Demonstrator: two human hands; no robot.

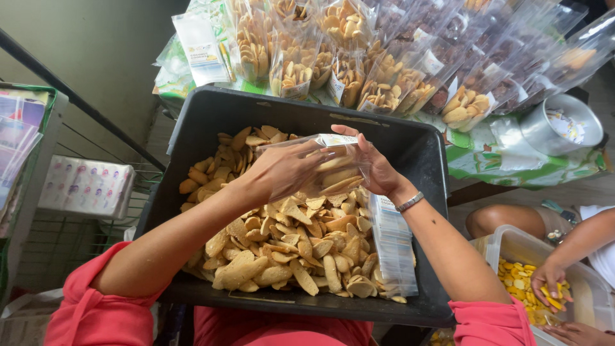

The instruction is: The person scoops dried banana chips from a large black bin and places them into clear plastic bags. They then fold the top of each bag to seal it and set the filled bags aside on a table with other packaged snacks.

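**Two hands, one clear bag, over a bin of crackers**

Left hand (282, 170): fingers curled inside the mouth of the bag (333, 170), among the crackers in it; whether it grips one cannot be told. Right hand (375, 168): grasping the bag's far side, fingers spread along the plastic, a bracelet (410, 202) at the wrist. Bag: clear plastic, partly filled with pale oval crackers, held just above the heap. Crackers (288, 247): loose heap, tan and golden, filling most of the bin. Bin (423, 160): black, rectangular, resting across the person's lap (pink sleeves at both lower corners). Flat bags (394, 247): an empty stack leaning inside the bin's right wall. Filled bags (359, 70): rows on the table beyond the bin. Metal pot (560, 125): lying on its side, far right. Another person's hand (548, 282): in a clear tub (506, 247) of yellow chips, lower right.
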